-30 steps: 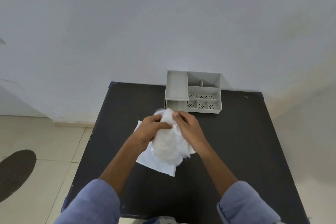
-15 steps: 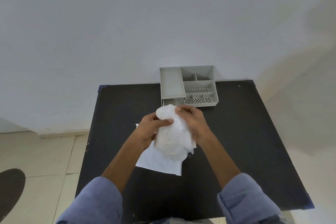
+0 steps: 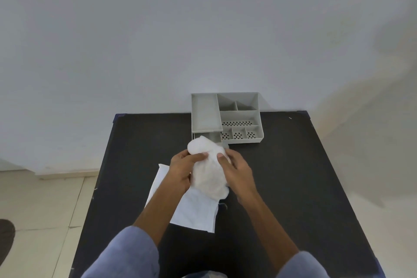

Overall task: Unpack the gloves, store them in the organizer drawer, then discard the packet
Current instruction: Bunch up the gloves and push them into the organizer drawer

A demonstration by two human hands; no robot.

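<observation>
A crumpled white bundle of gloves (image 3: 208, 169) is held above the black table (image 3: 293, 187). My left hand (image 3: 182, 169) grips its left side and my right hand (image 3: 237, 171) grips its right side. The bundle's top end hangs just in front of the grey organizer (image 3: 239, 117) at the table's back edge. The organizer's drawer (image 3: 208, 136) under the left tray stands pulled out, partly hidden by the gloves. The flat white packet (image 3: 194, 212) lies on the table beneath my hands and left forearm.
The organizer has several open compartments, some with perforated floors. A plain wall stands right behind the table. Tiled floor lies to the left, with a dark round mat (image 3: 5, 239) at the left edge.
Both hands have carried the glove bundle a little farther toward the organizer's drawer; the bundle looks more squeezed. The camera view has shifted slightly.
</observation>
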